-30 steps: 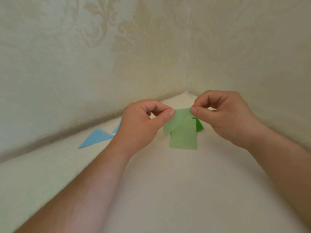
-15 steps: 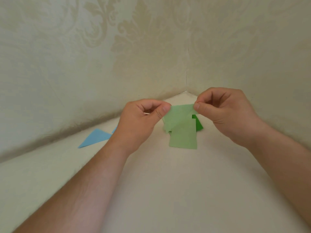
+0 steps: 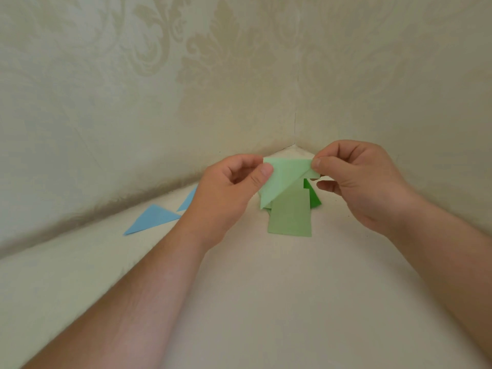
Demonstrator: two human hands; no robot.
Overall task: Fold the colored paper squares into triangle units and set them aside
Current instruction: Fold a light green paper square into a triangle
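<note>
- Paper [image 3: 279, 179] in hand: a light green sheet, held in the air above the table [image 3: 266, 302], already doubled along a diagonal into a triangle shape.
- Left hand [image 3: 229, 193]: your thumb and curled fingers pinch the upper left corner of the sheet.
- Right hand [image 3: 356, 179]: your thumb and forefinger pinch the upper right corner, where the diagonal edge ends; the remaining fingers are curled and hold nothing else.
- Stock: the light green squares [image 3: 290, 217] lie flat directly below your hands, with a dark green square [image 3: 314, 199] partly showing beneath them.
- Finished units: two blue triangles [image 3: 151, 218] lie to the left, near the wall [image 3: 106, 102], well apart from the stock.
- Align the two layers corner to corner before you crease; a small offset at the tips will likely show as an uneven edge.
- Keep both pinches at the corners, then run one thumb along the diagonal to sharpen the fold.
- Place the completed unit beside the blue triangles, not on the stock.
</note>
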